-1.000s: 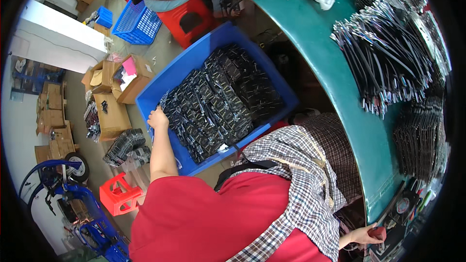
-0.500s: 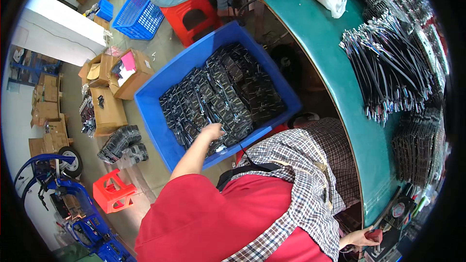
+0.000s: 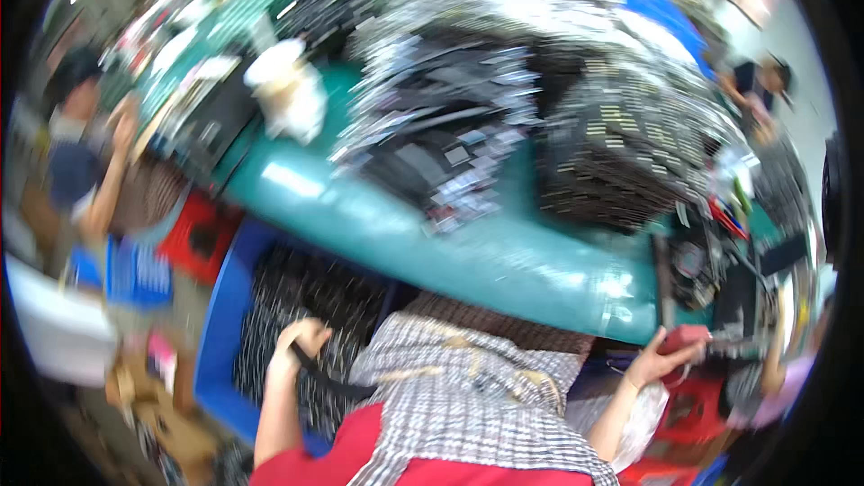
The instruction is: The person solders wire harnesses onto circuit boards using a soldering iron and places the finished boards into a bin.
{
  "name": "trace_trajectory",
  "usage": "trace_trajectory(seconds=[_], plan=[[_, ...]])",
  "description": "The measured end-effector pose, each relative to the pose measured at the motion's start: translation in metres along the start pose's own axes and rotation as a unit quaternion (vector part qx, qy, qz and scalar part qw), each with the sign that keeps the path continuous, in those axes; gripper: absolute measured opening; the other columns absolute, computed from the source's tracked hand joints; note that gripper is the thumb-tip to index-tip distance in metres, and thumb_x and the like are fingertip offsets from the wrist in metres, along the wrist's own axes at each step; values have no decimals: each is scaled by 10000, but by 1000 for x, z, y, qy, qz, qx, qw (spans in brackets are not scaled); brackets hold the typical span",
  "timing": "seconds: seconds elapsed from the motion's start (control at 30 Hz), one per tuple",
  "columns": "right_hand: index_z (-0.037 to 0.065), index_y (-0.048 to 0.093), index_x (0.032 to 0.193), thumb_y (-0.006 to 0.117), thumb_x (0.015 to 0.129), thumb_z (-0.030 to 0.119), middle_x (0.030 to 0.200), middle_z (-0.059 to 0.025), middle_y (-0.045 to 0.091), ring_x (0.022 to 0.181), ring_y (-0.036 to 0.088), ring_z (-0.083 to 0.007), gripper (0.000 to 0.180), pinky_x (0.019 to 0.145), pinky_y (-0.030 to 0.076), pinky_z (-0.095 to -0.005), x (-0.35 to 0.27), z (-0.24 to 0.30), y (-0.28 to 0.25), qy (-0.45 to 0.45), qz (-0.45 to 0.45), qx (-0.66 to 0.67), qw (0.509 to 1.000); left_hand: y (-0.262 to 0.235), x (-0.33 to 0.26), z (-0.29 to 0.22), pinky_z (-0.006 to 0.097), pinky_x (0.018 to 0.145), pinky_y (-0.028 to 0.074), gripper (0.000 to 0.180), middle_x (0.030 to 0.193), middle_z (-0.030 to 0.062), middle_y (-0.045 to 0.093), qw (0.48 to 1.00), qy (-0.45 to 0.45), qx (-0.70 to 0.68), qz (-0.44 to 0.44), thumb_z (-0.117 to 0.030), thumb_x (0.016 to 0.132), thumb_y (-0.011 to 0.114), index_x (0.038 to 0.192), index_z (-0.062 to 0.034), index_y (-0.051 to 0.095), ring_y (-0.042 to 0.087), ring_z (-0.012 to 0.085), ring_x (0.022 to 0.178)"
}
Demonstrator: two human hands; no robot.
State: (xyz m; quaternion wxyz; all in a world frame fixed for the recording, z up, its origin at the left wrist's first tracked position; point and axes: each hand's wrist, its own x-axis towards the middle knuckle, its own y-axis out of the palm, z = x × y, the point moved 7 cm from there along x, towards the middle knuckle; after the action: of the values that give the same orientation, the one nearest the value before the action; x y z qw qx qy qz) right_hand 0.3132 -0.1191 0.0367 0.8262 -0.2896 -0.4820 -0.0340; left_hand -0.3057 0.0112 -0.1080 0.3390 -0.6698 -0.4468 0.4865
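My left hand [image 3: 303, 339] is over the blue bin [image 3: 217, 306], its fingers bent and smeared by motion. A black strip [image 3: 340, 385] runs from beside this hand toward my checked apron [image 3: 477, 387]; whether the fingers grip it is unclear. Densely packed dark, strip-like parts [image 3: 279, 306] fill the bin. At the table's near right edge, my right hand [image 3: 655, 362] is closed on a small red block [image 3: 684, 337]. A dark device with a round part [image 3: 691, 263] lies just beyond that hand.
The green table [image 3: 396, 238] curves across in front of me. It bears a bundle of dark cables with pale ends [image 3: 432, 153], a tall dark stack [image 3: 621, 153] and a bagged cup [image 3: 288, 90]. One person [image 3: 76, 148] sits at left; another [image 3: 760, 90] is far right.
My view has swung from the bin toward the table, blurring the picture. My left hand has lifted from the parts toward my body. The red block is still in my right hand.
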Motion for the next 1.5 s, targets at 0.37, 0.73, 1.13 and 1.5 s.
trace_trajectory(seconds=[0.37, 0.73, 1.13, 1.5], plan=[[-5, 229, 1407, 708, 713, -22, 1409, -223, 329, 1291, 353, -353, 844, 1057, 288, -397, -21, -19, 8, 110, 7, 113, 988, -248, 58, -442, 393, 1033, 323, 493, 1305, 196, 464, 794, 570, -133, -166, -196, 806, 653, 1249, -35, 509, 398, 336, 1254], [37, 242, 1399, 711, 637, -54, 1219, -202, 469, 1101, 495, -368, 899, 934, 394, -395, -29, -24, 17, 102, 15, 148, 984, -249, 156, -514, 502, 1003, 316, 791, 1277, 210, 479, 865, 428, 92, -245, -536, 741, 645, 1348, -88, 408, 430, 358, 1209], [37, 241, 1393, 710, 621, -56, 1130, -197, 496, 1011, 524, -376, 907, 869, 428, -407, -18, -13, 10, 70, 12, 121, 990, -248, 106, -540, 264, 515, 465, 343, 861, 54, 576, 578, 599, 371, -412, -153, 768, 549, 1109, -151, 592, 576, 152, 625], [21, 239, 1390, 711, 628, -49, 1147, -214, 488, 1029, 520, -397, 898, 875, 430, -404, -12, -2, 9, 52, 22, 108, 993, -306, 31, -507, 271, 597, 517, 305, 1068, 108, 630, 565, 597, 228, -522, -71, 745, 582, 1044, -87, 640, 612, 184, 735]])
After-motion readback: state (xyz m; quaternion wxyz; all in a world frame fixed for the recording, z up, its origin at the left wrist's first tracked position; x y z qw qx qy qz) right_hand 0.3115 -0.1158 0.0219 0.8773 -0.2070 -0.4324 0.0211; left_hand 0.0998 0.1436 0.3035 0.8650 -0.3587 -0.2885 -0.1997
